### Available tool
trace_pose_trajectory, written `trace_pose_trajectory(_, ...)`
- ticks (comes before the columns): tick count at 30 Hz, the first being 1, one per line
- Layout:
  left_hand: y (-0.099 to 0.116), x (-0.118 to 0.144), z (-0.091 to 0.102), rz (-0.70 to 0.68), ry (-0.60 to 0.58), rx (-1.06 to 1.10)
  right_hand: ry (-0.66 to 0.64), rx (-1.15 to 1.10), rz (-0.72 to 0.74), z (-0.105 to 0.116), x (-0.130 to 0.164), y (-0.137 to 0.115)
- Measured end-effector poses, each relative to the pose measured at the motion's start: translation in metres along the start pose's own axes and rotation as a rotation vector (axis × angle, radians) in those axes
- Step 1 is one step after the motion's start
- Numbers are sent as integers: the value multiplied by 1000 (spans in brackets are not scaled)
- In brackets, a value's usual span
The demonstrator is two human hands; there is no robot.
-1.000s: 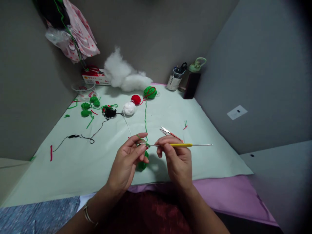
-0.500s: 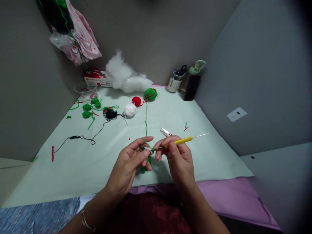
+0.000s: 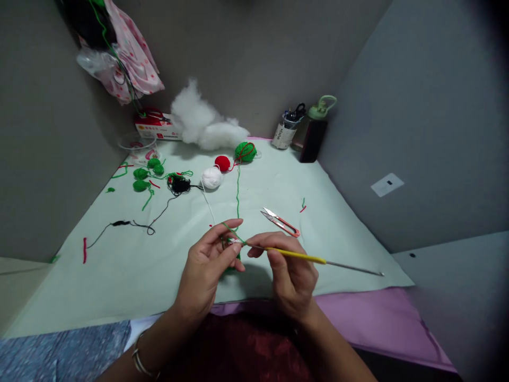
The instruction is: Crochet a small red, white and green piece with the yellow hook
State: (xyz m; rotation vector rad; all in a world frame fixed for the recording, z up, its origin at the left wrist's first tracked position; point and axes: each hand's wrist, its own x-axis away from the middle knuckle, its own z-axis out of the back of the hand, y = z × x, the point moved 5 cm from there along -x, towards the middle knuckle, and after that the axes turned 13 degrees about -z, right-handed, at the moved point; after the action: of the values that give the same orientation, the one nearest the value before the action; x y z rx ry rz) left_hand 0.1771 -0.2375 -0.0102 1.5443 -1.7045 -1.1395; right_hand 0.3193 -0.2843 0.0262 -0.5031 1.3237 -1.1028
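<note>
A: What do the hands hold?
B: Above the bench [image 3: 119, 276], the left hand [image 3: 207, 268] pinches green yarn [image 3: 237, 199]; the right hand [image 3: 292, 276] grips a yellow crochet hook [image 3: 302, 257], its tip at the yarn.

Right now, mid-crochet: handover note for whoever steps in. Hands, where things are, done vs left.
Left hand: pinches the small green crochet piece, green strand looped over its fingers.
Right hand: grips the yellow-handled crochet hook, tip in the work at the left fingertips, tail pointing right.
Things: working strand runs up the mat to the green yarn ball; red yarn ball and white yarn ball beside it. Thread snips lie just beyond the right hand. Green crocheted pieces far left.
Done: several green pieces lie loose at far left.
Left: piece in hand is on the hook, strand uncut.
</note>
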Motion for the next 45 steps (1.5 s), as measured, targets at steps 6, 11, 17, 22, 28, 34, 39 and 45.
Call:
trace_pose_trajectory(6,-1,-1,0,6,-6,-28,-10,151,109,-3,-1,-5)
trace_pose_trajectory(11,-2,0,-2,104,46,133,46,469,322,-11,4,-9)
trace_pose_trajectory(17,-3,-6,-2,348,42,287,112,28,29,1,-6,3)
trace_pose_trajectory(22,2,-5,-9,236,-22,224,42,-310,-241,-4,-15,17)
trace_pose_trajectory(28,-3,-4,-9,194,34,185,47,32,-38,-9,-7,12)
trace_pose_trajectory(34,-10,-9,-3,390,50,397,116,55,-15,-2,-10,7)
trace_pose_trajectory(39,0,-9,-5,260,36,299,74,-348,-297,-5,-15,19)
trace_pose_trajectory(45,0,-4,-11,236,-40,170,43,-397,-366,-10,-14,26)
